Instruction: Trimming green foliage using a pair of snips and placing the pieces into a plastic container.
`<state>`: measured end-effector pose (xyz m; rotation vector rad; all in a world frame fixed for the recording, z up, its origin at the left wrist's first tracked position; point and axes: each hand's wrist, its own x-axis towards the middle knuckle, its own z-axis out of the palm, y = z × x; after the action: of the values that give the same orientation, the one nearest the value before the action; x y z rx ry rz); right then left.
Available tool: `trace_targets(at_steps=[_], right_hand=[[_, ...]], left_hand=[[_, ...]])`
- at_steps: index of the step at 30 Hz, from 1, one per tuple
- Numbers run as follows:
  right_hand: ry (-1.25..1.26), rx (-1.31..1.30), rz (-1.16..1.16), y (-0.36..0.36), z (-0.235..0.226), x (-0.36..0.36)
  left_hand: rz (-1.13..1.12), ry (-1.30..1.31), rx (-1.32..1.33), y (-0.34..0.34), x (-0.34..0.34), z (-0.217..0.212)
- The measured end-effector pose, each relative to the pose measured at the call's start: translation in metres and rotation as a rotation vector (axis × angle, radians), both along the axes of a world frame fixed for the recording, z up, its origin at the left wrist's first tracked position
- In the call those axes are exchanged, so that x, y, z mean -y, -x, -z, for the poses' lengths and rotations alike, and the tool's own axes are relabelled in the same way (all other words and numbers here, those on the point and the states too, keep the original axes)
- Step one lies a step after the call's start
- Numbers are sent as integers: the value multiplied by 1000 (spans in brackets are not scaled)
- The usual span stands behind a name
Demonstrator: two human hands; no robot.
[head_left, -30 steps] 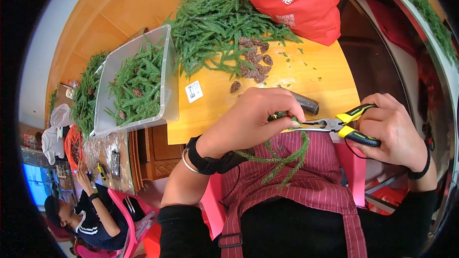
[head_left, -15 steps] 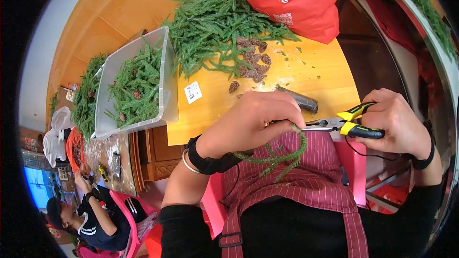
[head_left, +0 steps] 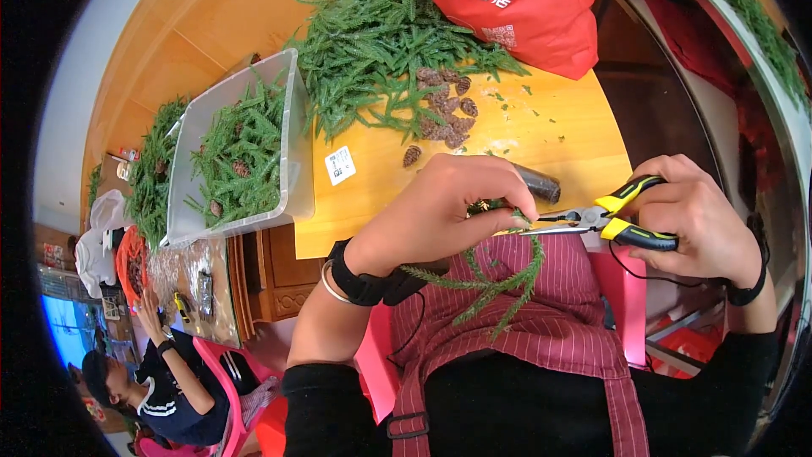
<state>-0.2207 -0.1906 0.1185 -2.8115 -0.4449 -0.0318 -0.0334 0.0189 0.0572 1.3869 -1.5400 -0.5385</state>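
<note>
While the left hand [head_left: 448, 211] pinches the green sprig [head_left: 491, 283], the right hand [head_left: 698, 220], gripping the pliers [head_left: 605, 220], should bite squarely near its stem.

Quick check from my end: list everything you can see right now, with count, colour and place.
table: one, yellow wood, centre
loose sprigs: heap, green, table's far side
pine cones: cluster, brown, beside heap
bag: one, red, top
bin: one, clear, left, holds sprigs
label: one, white, on table
dark roll: one, black, near edge
held sprig: one, green, over apron
pliers: one, yellow-black
apron: one, red striped
other person: one, lower left
left hand: grips held sprig
right hand: grips pliers
</note>
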Motion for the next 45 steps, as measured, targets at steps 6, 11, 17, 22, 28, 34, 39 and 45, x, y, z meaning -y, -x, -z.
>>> trace_targets(at_steps=[6,11,17,22,28,34,39,45], right_hand=[[13,12,0,0,1,1],[-95,-67,-9,0,1,8],[-229,-152,-51,-3,4,14],[-265,-127,-70,-6,6,15],[-242,-139,-30,-6,10,15],[-297,-85,59,-5,26,19],[-328,-124,97,-5,33,26],[-299,-5,50,-5,40,25]], left_hand=[[1,-14,-4,0,0,0],[27,11,-30,1,0,0],[47,51,-30,3,0,0],[49,95,-1,5,-1,-1],[46,112,-11,5,1,1],[17,-8,18,0,3,0],[-115,-32,-352,-2,-8,10],[-25,-261,-379,-12,-17,14]])
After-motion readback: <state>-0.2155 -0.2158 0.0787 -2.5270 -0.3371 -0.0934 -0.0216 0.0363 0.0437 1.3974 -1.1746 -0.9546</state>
